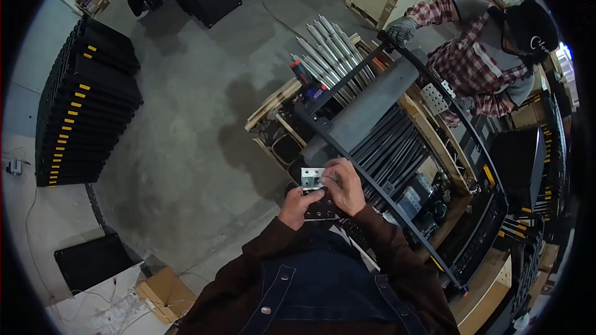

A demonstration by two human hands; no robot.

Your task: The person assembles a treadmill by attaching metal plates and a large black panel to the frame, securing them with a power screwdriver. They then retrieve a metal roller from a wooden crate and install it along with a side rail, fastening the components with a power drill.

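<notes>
A small silvery metal bracket (311,177) with holes is held in front of my body. My left hand (297,208) grips its lower edge, thumb laid across the front. At the bracket's right side my right hand (343,187) has its fingers pinched together; whatever lies between them is too small to make out. Just under both hands is a dark plate with round holes (320,212), partly covered by them. A black metal frame (388,195) runs past my right hand, over a wooden crate of parts.
Across the frame a co-worker in a plaid shirt (475,65) has a gloved hand (401,30) on its corner. A grey roller (372,108) and metal tubes (326,49) lie by the crate. Stacked black panels (87,108) stand left; a cardboard box (166,294) sits lower left.
</notes>
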